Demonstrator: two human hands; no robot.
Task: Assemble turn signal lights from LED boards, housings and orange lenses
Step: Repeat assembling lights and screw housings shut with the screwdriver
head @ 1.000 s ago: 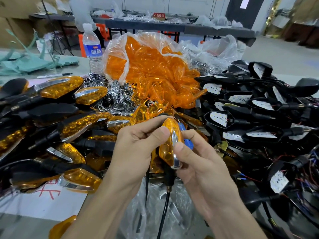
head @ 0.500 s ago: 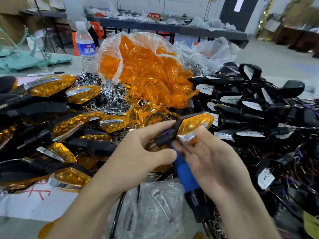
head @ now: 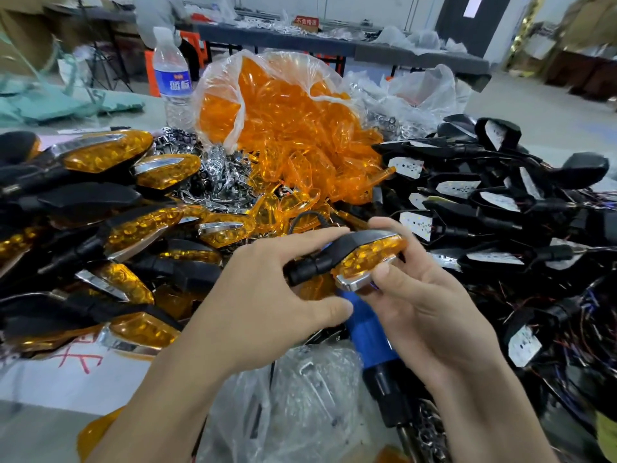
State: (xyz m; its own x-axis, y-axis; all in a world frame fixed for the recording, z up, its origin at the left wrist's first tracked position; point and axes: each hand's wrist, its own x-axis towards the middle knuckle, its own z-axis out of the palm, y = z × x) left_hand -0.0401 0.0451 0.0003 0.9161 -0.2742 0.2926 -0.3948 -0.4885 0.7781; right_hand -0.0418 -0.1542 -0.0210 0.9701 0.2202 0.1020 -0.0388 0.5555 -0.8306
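The turn signal light is held just above the middle of the bench, between a heap of finished lights on the left and a heap of open housings with white LED boards on the right. The left hand is curled around the black stem, thumb underneath and forefinger laid along the top of the housing; the right hand is closed on the lens end, thumb pressed beside the chrome trim and fingers wrapped behind. The orange lens appears already seated in the housing, so the step in hand is judged to be the final pressing or checking of this unit. Whether every edge has snapped home cannot be told.

Next, a short carry to the left is called for, so the unit can be laid on the finished heap, and then a reach to the right for a fresh housing. Little bare bench is left: the bag of orange lenses stands close behind, a blue-handled tool lies directly under the hands, and a crumpled clear bag fills the near edge. Loose wires on the right could be snagged, so a lifted path is advised
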